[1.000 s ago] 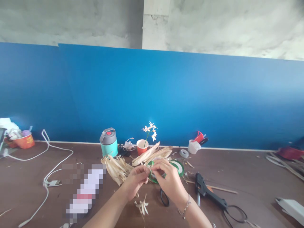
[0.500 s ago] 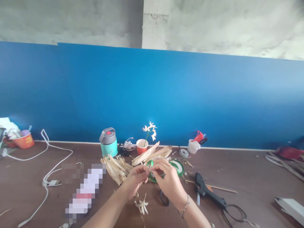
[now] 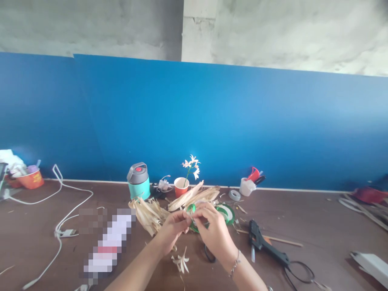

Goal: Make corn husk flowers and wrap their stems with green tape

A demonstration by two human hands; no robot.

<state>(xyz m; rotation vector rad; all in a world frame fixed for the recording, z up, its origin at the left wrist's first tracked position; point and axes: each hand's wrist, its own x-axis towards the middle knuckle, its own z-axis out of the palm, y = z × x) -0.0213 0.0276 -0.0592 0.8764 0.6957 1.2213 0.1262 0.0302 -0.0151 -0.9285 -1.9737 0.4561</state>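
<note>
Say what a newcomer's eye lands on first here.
Probably the big blue partition filling the middle of the view behind the table. Next, low and near centre, the left hand and right hand close together, each pinching; what is between them is too small to tell. Just beyond them, white flowers on a green stem stand out against the blue, in an orange cup.

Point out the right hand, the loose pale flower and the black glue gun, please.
Right hand (image 3: 212, 224): head view, on the back of the hand.
Loose pale flower (image 3: 182, 265): head view, on its petals.
Black glue gun (image 3: 274, 251): head view, on its handle.
</note>
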